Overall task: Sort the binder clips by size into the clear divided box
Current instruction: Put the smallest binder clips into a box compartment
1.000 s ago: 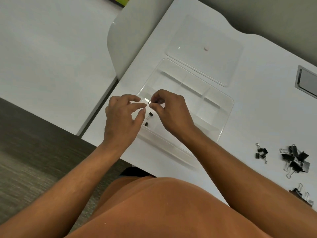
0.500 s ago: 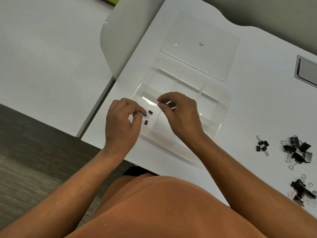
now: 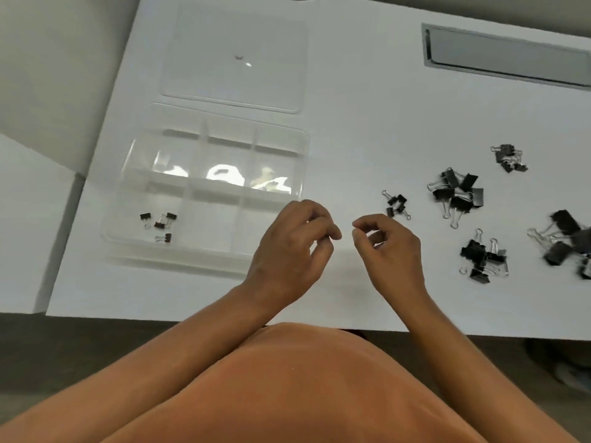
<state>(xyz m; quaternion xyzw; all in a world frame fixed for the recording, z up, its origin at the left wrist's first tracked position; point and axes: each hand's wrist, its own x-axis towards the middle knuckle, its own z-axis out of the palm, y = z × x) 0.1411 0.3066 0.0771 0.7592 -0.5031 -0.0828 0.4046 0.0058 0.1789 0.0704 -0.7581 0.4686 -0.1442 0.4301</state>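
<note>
Left hand [image 3: 292, 247] and right hand [image 3: 388, 247]: fingers curled, empty, above the table [image 3: 367, 123]. Four small clips [image 3: 159, 225] lie in the box [image 3: 204, 260] near-left compartment; remaining clips [image 3: 457, 195] lie right.

Four small binder clips [image 3: 159, 224] in near-left compartment of clear divided box [image 3: 300, 161]. Both hands, left hand [image 3: 295, 247] and right hand [image 3: 388, 247], loosely curled, empty, over desk [image 3: 367, 123]. Unsorted clip piles [image 3: 457, 195] right.

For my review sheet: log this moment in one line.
left hand empty | right hand empty | four small clips in box | piles unsorted
</note>
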